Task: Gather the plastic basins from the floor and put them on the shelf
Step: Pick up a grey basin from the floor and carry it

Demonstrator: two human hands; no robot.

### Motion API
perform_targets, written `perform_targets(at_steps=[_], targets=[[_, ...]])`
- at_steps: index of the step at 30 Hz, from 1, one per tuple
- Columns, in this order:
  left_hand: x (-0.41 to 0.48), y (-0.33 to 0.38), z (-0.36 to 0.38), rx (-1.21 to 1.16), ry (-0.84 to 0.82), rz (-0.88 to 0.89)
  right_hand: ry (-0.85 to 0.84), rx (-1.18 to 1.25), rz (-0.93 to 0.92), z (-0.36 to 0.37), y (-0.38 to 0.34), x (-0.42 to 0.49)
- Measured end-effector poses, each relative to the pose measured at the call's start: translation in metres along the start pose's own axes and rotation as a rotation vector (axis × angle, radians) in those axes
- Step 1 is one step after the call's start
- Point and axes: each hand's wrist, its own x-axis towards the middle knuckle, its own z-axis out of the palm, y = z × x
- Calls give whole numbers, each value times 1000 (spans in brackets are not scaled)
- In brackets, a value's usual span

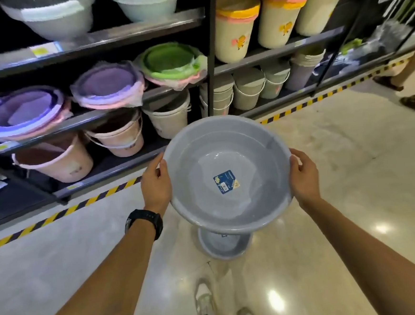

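Far part of floor basin (224, 246) hidden by held basin (226, 156). Its rim hides most fingers of my left hand (155, 186), right hand (304, 174). Label (226, 182) print unreadable. Top-shelf basins (51, 18) blurred, cut by top edge. Person (413, 74) cut by right edge.

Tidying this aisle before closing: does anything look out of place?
Yes. A grey floor basin sits in the aisle, unshelved, below the held basin gripped by the left hand and right hand. On the bottom shelf, two pink buckets lean tilted.

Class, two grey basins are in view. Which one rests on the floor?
The lower basin, partly hidden beneath the other. The upper basin is held off the floor, left hand and right hand gripping its rim.
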Motion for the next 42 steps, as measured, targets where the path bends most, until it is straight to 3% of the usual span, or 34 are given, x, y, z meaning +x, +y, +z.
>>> perform_targets(at_steps=[7, 18, 26, 33, 42], targets=[[38, -87, 59, 109, -93, -56, 38, -73, 44, 47, 93, 37], [67, -408, 177, 216, -172, -164, 22, -177, 203, 197, 418, 61], [71, -582, 223, 338, -177, -127, -36, -270, 226, 261, 563, 57], [69, -662, 235, 386, -135, -152, -91, -296, 202, 297, 624, 55], [61, -695, 252, 549, -259, -103, -135, -420, 169, 305, 676, 57]])
